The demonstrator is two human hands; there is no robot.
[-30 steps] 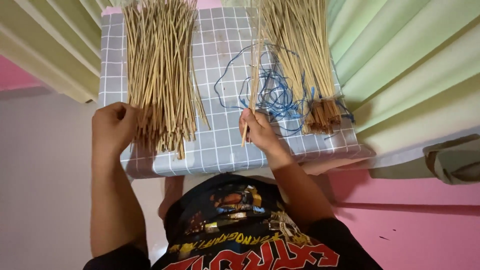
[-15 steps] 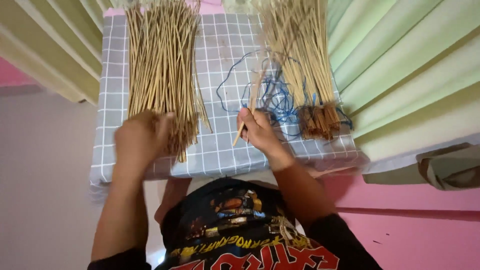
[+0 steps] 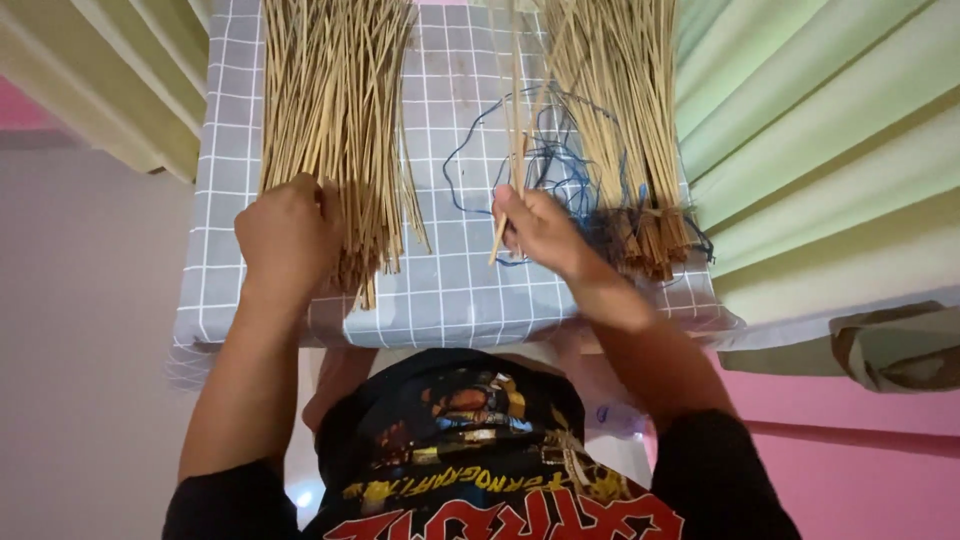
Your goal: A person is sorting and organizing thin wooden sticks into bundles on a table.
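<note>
A loose pile of thin tan sticks (image 3: 335,120) lies on the left of a table covered in grey checked cloth (image 3: 455,290). My left hand (image 3: 285,235) rests on the near end of that pile, fingers curled into the sticks. My right hand (image 3: 540,225) pinches a few sticks (image 3: 512,130) that stand up and away from me. To its right lies a bundle of sticks (image 3: 620,130) bound at the near end with blue thread (image 3: 560,165), which loops loosely over the cloth.
Pale green curtain folds (image 3: 820,130) hang to the right and at upper left. A pink wall (image 3: 860,470) shows at lower right. A patterned cloth (image 3: 890,350) lies beside the table's right edge.
My left hand has moved right, from the pile's left edge onto the near ends of the loose sticks. My right hand stays by the blue thread with its few sticks.
</note>
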